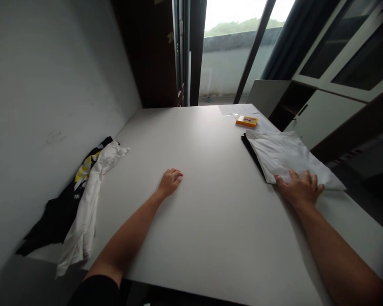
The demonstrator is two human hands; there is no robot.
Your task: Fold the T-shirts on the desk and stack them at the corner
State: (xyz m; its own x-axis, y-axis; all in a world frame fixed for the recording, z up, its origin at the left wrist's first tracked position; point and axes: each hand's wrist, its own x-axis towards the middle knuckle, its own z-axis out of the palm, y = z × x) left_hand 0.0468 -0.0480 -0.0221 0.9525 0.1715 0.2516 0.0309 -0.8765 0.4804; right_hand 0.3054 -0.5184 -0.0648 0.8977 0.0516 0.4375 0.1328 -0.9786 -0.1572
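My right hand (300, 188) lies with its fingers spread on the near edge of a folded white garment (284, 153). Under that garment, a strip of black cloth (255, 158) sticks out along its left side. The pile sits at the table's right edge. My left hand (170, 180) rests on the bare white tabletop (207, 204), holding nothing, its fingers slightly curled and partly apart. Against the wall on the left lie a crumpled white garment (94, 191) and a black garment (62, 216) with a yellow and white print.
An orange-yellow box (247, 121) lies beyond the folded pile, near papers (238, 109) at the far right corner. A grey wall (51, 85) borders the table's left side. White cabinets (328, 114) stand to the right, and a glass door (230, 55) is behind the table.
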